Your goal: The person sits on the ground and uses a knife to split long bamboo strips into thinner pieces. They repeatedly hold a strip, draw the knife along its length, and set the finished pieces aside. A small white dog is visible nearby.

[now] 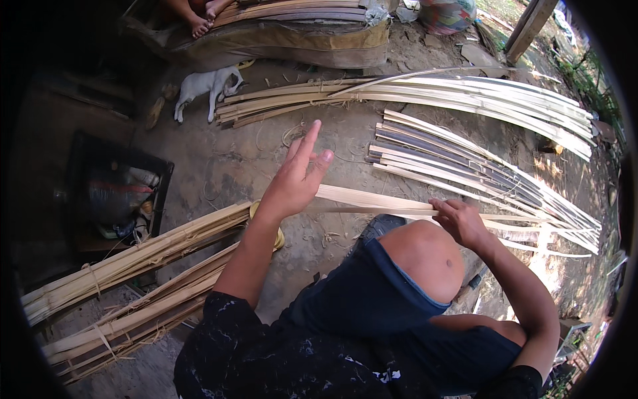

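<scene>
Our right hand [460, 223] pinches pale strips [372, 197]; our left hand [294, 183] is spread empty, perhaps brushing their ends. Other sticks [442, 151] lie toward the floor's [232, 159] right edge.

We see pale cream in the held strips [372, 197], straw yellow in the tied bundles [153, 246], and a pile [458, 163] mixing cream with dark grey-black. The shirt [266, 352] is black, veined with white; the shorts [345, 286] are navy — their hem [412, 289] a lighter blue. The small animal [203, 86] is white, the ground [219, 159] grey-brown. The distant sack [446, 14] looks, we think, patchy red and green.
</scene>
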A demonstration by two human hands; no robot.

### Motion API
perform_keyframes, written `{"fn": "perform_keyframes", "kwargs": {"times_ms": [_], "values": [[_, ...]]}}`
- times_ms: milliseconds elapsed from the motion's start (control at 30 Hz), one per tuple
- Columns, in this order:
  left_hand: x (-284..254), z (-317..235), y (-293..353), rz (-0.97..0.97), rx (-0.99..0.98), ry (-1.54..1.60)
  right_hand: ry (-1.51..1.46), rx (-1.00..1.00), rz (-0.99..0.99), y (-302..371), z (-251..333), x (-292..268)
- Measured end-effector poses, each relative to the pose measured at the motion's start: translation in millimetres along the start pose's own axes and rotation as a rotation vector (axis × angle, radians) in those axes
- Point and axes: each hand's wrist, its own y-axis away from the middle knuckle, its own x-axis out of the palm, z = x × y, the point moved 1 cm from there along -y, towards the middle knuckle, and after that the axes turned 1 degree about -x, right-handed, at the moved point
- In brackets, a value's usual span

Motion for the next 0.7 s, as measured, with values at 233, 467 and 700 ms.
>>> {"fn": "perform_keyframes", "kwargs": {"times_ms": [233, 467, 700], "values": [[14.0, 4.7, 2.4, 0.021, 0.107, -0.539, -0.088, 0.051, 0.05, 9.4, -8.3, 7.1], [46.5, -15.0, 33.3, 0.271, 0.305, -0.684, 0.004, 0.134, 0.132, 17.7, -22.9, 14.7], [58.4, -0.6, 27.0, 0.774, 0.155, -0.67, 0.022, 0.037, 0.118, 39.3, -36.0, 29.7]]}}
